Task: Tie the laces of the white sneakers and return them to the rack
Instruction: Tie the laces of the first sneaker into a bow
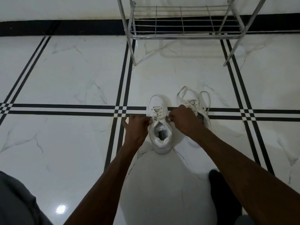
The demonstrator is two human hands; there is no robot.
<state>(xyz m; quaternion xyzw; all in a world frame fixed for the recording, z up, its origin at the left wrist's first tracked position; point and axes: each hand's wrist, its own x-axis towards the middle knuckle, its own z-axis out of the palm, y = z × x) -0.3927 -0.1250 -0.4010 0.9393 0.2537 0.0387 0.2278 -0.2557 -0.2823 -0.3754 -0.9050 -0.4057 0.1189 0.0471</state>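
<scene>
Two white sneakers stand on the tiled floor. The left sneaker (159,127) points away from me, its opening toward me. My left hand (138,125) pinches one lace end at the shoe's left side, and my right hand (183,119) pinches the other at its right side; both pull the laces (158,113) outward. The right sneaker (197,104) sits just behind my right hand, partly hidden, with its laces in large loops spread over the toe. The metal shoe rack (181,36) stands farther off, its lowest wire shelf bare.
White marble floor tiles with black double stripes (65,108) spread all around. A black skirting band (65,27) runs along the wall behind the rack. My knee in grey cloth (14,200) is at the lower left, and a dark foot (222,189) at the lower right.
</scene>
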